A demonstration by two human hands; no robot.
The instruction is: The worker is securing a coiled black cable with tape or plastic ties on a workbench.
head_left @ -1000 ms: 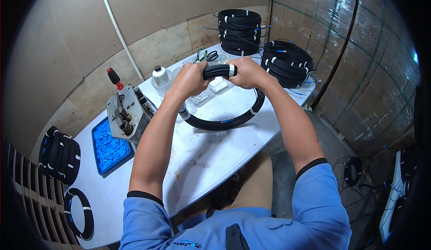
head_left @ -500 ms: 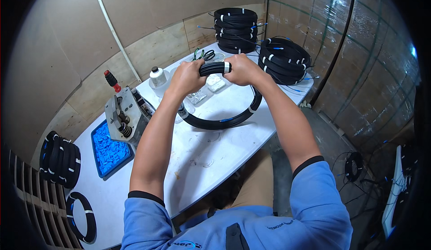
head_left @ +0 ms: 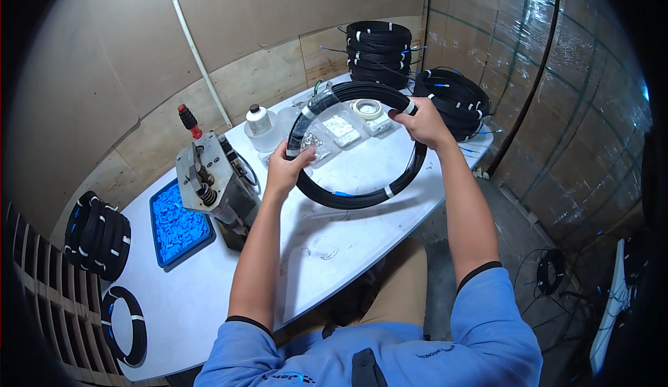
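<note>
The person's two hands are holding a black cable coil [head_left: 351, 199] over the white table [head_left: 313, 269], tilted, with its 12 o'clock side sitting higher than its 6 o'clock side; whether that lower edge is touching the surface I cannot tell. The left hand [head_left: 285, 171] is grasping the ring near its 9 o'clock, and the fingers of the right hand [head_left: 426, 124] are gripping it near its 2 o'clock, beside a white band, a nearly opposite pairing that is probably keeping the loop round and level from side to side. Clear plastic [head_left: 327, 102] is lying against the ring at its 11 o'clock, while a blue connector [head_left: 342, 194] is showing along its 6 o'clock side. From the coil, a tall coil stack [head_left: 379, 57] is standing toward 12 o'clock and a lower coil pile [head_left: 456, 112] toward 2, both presumably piled at the far edge for saving working room. Toward 9 o'clock a metal machine [head_left: 205, 171] is standing right beside a blue tray [head_left: 191, 251] of small blue pieces, likely for keeping those within easy reach of it.
</note>
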